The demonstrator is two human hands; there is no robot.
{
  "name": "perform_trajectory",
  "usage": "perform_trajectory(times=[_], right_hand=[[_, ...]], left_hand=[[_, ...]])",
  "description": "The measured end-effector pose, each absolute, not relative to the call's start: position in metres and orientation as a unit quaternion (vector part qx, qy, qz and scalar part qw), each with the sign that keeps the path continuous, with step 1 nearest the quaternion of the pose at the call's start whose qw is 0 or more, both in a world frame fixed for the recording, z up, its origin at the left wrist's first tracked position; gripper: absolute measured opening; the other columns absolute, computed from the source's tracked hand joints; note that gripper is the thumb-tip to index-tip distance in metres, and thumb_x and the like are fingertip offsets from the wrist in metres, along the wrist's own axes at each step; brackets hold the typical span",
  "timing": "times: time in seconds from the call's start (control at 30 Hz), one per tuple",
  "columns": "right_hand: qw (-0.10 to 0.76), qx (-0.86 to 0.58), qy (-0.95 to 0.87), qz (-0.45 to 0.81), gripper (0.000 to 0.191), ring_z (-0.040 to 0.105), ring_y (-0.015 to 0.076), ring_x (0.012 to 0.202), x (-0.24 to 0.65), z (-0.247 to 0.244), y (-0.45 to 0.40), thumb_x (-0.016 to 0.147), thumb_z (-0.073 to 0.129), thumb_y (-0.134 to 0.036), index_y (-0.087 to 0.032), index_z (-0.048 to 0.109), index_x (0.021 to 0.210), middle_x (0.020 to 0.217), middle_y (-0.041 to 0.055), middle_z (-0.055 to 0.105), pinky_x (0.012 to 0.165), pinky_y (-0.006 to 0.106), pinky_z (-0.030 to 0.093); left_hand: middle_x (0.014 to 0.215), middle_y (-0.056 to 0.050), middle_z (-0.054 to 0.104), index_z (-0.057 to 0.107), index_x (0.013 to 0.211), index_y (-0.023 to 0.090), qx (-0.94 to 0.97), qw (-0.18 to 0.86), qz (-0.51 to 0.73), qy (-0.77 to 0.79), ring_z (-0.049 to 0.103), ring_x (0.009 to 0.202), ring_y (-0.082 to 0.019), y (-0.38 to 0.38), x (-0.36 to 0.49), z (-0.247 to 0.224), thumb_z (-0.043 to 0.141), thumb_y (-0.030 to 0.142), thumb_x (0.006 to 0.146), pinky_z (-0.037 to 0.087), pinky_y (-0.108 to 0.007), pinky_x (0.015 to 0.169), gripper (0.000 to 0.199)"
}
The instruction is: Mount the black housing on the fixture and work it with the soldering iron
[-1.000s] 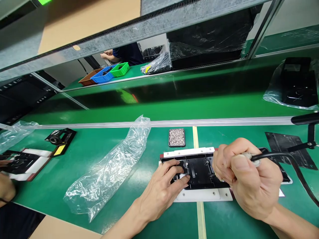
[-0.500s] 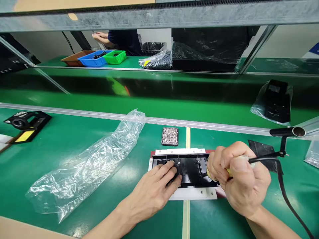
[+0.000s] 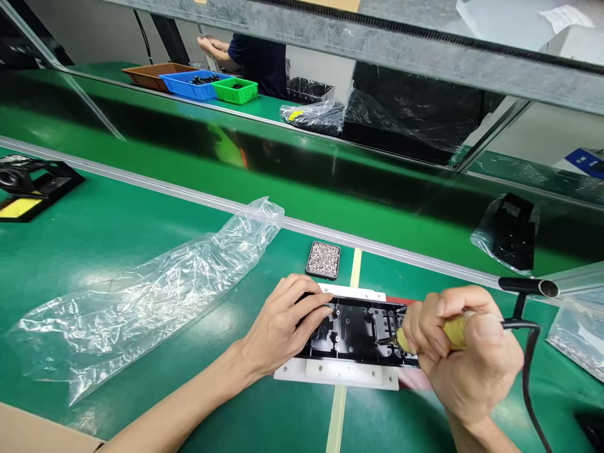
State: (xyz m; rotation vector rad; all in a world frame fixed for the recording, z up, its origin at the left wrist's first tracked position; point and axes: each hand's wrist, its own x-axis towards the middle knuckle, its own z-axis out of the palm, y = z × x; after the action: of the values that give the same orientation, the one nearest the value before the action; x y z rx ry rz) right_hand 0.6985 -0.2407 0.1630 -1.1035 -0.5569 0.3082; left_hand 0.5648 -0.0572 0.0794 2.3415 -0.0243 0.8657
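A long black plastic housing [image 3: 355,330] with ribs and small posts lies in a white fixture [image 3: 342,371] on the bench. My left hand [image 3: 287,321] grips the housing's left end, fingers bent over it and partly hiding it. My right hand [image 3: 465,352] is wrapped round a yellow corded electric screwdriver [image 3: 455,332], held at a slant. Its dark tip points left and down at the middle of the housing; I cannot tell whether it touches. Just beyond the fixture sits a small black tray [image 3: 323,260] full of tiny metal pieces that look like screws.
A crumpled clear plastic bag [image 3: 160,296] stretches across the left of the green bench [image 3: 226,409]. A black tube holder [image 3: 527,287] stands at right by the cord. Bagged black parts [image 3: 514,233] lie beyond the rail. Coloured bins [image 3: 236,92] and a co-worker [image 3: 259,63] are farther back.
The view has tilted and shifted. My left hand has moved left on the housing, uncovering more of it. My right hand still holds the screwdriver, whose yellow body shows more.
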Motion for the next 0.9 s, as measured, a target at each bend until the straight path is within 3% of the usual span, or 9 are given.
perform_trajectory(times=[0.2,0.43,0.9], right_hand=[[0.793,-0.517,-0.27,0.176,0.046,0.031,0.0088,0.041,0.701,0.168,-0.24,0.099,0.064,-0.045,-0.02,0.049,0.063,0.049,-0.0059,0.031,0.039,0.021,0.034],[0.78,-0.526,-0.278,0.196,0.058,0.027,0.0081,0.039,0.703,0.17,-0.242,0.095,0.069,-0.054,-0.02,0.039,0.06,0.047,-0.0067,0.029,0.037,0.021,0.031],[0.781,-0.524,-0.275,0.202,0.06,0.024,0.0078,0.039,0.7,0.17,-0.244,0.093,0.07,-0.054,-0.02,0.033,0.06,0.047,-0.007,0.027,0.038,0.022,0.028]], left_hand=[[0.111,-0.008,0.07,0.07,0.125,0.018,0.865,0.392,0.315,-0.004,0.063,0.103,-0.021,-0.058,0.56,0.069,0.062,0.015,0.107,0.05,-0.041,0.091,0.02],[0.104,-0.007,0.072,0.074,0.122,0.02,0.828,0.444,0.342,-0.005,0.065,0.1,-0.021,-0.056,0.559,0.064,0.064,0.012,0.106,0.051,-0.041,0.089,0.021],[0.105,-0.007,0.071,0.074,0.12,0.017,0.832,0.439,0.34,-0.011,0.064,0.098,-0.021,-0.057,0.556,0.063,0.069,0.012,0.102,0.048,-0.041,0.087,0.02]])
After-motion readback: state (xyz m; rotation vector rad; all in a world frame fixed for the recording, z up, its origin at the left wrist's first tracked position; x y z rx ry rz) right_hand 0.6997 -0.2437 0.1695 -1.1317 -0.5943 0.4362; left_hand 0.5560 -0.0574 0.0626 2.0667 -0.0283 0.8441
